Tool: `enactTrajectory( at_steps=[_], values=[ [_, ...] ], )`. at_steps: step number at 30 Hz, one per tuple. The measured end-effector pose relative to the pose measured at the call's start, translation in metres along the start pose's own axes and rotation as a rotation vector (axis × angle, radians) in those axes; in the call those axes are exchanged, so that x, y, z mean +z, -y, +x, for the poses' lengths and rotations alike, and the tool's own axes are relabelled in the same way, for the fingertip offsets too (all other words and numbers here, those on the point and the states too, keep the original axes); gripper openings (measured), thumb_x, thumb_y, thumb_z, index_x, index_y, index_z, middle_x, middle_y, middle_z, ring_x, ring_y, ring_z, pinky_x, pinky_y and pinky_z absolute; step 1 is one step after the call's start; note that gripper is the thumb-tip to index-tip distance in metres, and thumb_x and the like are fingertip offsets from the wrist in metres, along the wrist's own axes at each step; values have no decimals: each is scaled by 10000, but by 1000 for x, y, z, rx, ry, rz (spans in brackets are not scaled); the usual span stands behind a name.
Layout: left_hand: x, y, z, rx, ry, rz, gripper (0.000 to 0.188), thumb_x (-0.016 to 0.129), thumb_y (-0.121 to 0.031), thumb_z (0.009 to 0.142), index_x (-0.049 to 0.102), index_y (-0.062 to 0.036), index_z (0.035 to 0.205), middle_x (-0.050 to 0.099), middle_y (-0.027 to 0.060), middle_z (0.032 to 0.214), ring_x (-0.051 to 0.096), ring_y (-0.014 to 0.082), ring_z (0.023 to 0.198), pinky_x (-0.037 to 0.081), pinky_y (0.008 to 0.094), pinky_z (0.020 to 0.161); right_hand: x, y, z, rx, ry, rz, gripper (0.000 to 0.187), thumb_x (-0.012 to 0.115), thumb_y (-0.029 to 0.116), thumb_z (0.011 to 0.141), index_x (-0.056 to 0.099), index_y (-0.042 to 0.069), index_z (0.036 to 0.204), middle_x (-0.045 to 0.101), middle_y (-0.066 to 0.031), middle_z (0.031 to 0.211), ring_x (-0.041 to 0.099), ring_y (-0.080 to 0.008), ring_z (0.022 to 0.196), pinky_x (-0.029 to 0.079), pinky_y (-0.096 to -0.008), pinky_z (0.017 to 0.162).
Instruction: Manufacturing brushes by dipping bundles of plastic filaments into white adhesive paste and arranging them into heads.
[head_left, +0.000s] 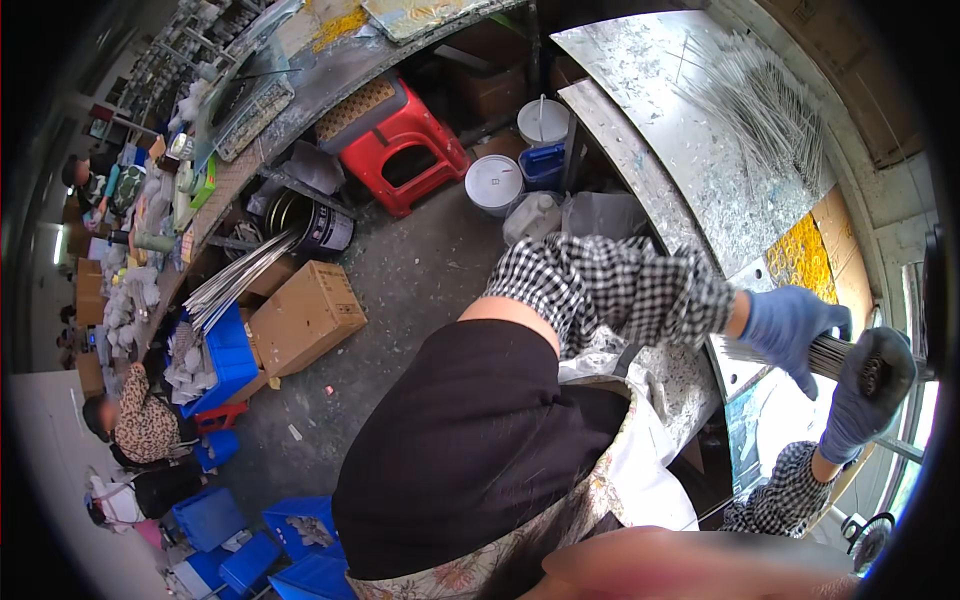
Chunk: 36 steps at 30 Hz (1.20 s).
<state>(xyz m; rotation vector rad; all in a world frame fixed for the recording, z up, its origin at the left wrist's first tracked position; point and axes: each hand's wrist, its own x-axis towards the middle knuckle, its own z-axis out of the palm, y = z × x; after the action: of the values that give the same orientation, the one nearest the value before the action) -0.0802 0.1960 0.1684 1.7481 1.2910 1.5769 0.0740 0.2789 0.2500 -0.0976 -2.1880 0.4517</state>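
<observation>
A bundle of thin grey metal rods is held above the bench at the right. My left hand, in a blue-grey glove, reaches across it, thumb on one side and fingers on the other. My right hand, gloved alike with a darker palm, wraps round the end of the bundle, where the rod tips show inside its grip. Beside the hands lies a pile of yellow rings. More thin rods are spread on the metal-topped bench.
Under the bench stand white buckets, a blue container and a plastic jug. A red stool and a cardboard box stand on the floor. Blue crates are at the left. A person sits far left.
</observation>
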Motion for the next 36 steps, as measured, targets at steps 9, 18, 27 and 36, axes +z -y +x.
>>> enactTrajectory(
  at_steps=[9, 18, 27, 36],
  values=[
    [39, 41, 0, -446, -221, -1135, 389, 775, -269, 801, 612, -49, 1078, 670, 58, 956, 659, 219, 916, 550, 348, 818, -19, 35, 13, 141, -293, -451, 589, 708, 150, 890, 445, -55, 1376, 655, -260, 1161, 651, -324, 1066, 462, -436, 1006],
    [92, 73, 9, -1216, -117, -1911, 693, 470, -712, 847, 575, -183, 1284, 616, 53, 1239, 608, 231, 1115, 526, 422, 922, -29, 27, -46, 331, -510, -256, 288, 587, 70, 956, 598, -68, 1208, 692, -184, 1083, 668, -241, 1022, 533, -356, 912],
    [83, 69, -2, -1283, -95, -2107, 643, 465, -738, 870, 631, -199, 1178, 684, 5, 1111, 680, 184, 918, 573, 341, 690, -20, 41, -74, 525, -619, -142, 256, 632, -22, 908, 629, -18, 1163, 696, -111, 1040, 661, -172, 964, 524, -310, 895],
    [79, 50, -7, -872, -180, -2121, 299, 707, -213, 818, 604, -68, 1058, 595, 41, 945, 616, 157, 852, 570, 310, 713, -19, 33, -119, 614, -603, 191, 191, 619, -28, 921, 645, -16, 1110, 683, -100, 997, 650, -161, 934, 529, -301, 867]
  ],
)
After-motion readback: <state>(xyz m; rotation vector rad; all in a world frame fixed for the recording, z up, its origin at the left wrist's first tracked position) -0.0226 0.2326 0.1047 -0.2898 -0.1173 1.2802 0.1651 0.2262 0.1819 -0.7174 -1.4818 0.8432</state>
